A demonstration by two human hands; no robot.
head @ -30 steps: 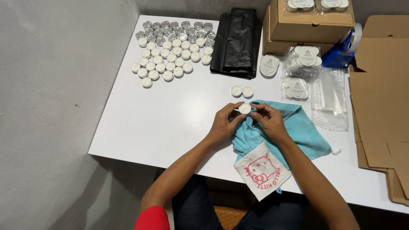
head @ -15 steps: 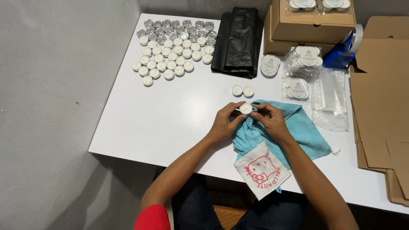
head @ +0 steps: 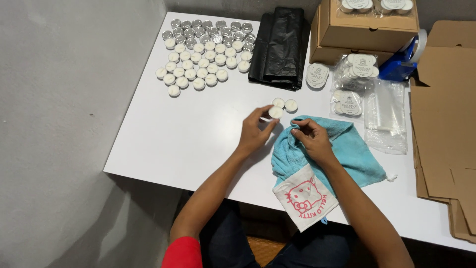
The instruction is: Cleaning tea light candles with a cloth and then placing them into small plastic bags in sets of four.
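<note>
Left hand (head: pixel 255 133) pinching small round white tealight candle (head: pixel 275 112); right hand (head: pixel 312 140) gripping blue terry cloth (head: pixel 347 149) at 3 o'clock. Best wiped gently, rim pinched firmly.

Turquoise cloth (head: pixel 347 149), white tealight (head: pixel 275 112)

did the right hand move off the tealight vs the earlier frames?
Yes. The right hand has dropped back toward the person onto the blue cloth; the left hand alone holds the tealight beside the two tealights on the table.
</note>
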